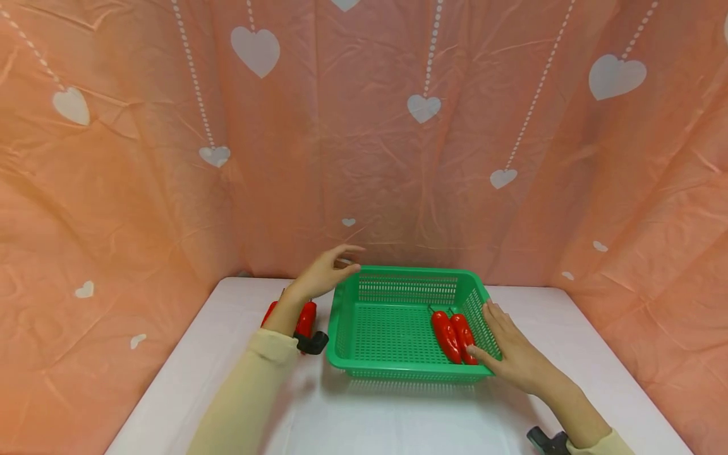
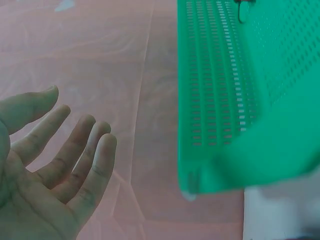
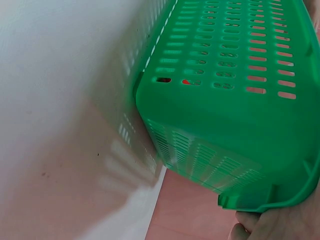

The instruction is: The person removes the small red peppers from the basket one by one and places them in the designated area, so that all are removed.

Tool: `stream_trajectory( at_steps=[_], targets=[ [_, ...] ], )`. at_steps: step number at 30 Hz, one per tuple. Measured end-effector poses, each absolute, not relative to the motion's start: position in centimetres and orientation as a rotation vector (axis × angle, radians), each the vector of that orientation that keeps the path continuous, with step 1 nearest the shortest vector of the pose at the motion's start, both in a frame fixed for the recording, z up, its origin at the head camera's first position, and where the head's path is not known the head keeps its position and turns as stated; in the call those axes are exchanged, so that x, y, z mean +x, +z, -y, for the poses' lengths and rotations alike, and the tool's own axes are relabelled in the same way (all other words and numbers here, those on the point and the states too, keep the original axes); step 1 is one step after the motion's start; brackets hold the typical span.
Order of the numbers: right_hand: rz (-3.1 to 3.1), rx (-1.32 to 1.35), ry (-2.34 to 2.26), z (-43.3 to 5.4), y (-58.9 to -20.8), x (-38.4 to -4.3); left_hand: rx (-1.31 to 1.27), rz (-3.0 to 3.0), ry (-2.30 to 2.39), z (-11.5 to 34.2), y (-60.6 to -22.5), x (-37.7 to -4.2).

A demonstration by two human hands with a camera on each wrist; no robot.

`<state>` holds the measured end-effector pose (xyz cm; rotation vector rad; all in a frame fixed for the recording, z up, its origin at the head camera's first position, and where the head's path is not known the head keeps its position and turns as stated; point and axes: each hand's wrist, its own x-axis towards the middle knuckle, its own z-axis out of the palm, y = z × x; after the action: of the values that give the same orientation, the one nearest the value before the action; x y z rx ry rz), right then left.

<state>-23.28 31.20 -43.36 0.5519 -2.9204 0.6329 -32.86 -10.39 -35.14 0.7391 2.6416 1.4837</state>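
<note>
A green plastic basket with slotted walls stands on the white table. Two red chili peppers lie side by side at its right end. My left hand hovers by the back left corner of the basket, fingers loosely bent and nothing in them; the left wrist view shows its palm bare and apart from the basket. At the right rim my right hand rests with straight fingers along the edge, its thumb reaching over the inside. In the right wrist view only fingertips show at the rim.
More red peppers lie on the table left of the basket, partly hidden by my left forearm. A pink-orange curtain with white hearts encloses the back and sides. Black straps sit on both wrists.
</note>
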Motion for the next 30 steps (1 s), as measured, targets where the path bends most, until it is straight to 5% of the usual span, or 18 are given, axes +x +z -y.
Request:
stream_trajectory(
  at_steps=[30],
  targets=[
    [2.915, 0.549, 0.581, -31.5, -43.6, -23.6, 0.828, -2.582, 1.421, 4.1, -37.7, -34.0]
  ],
)
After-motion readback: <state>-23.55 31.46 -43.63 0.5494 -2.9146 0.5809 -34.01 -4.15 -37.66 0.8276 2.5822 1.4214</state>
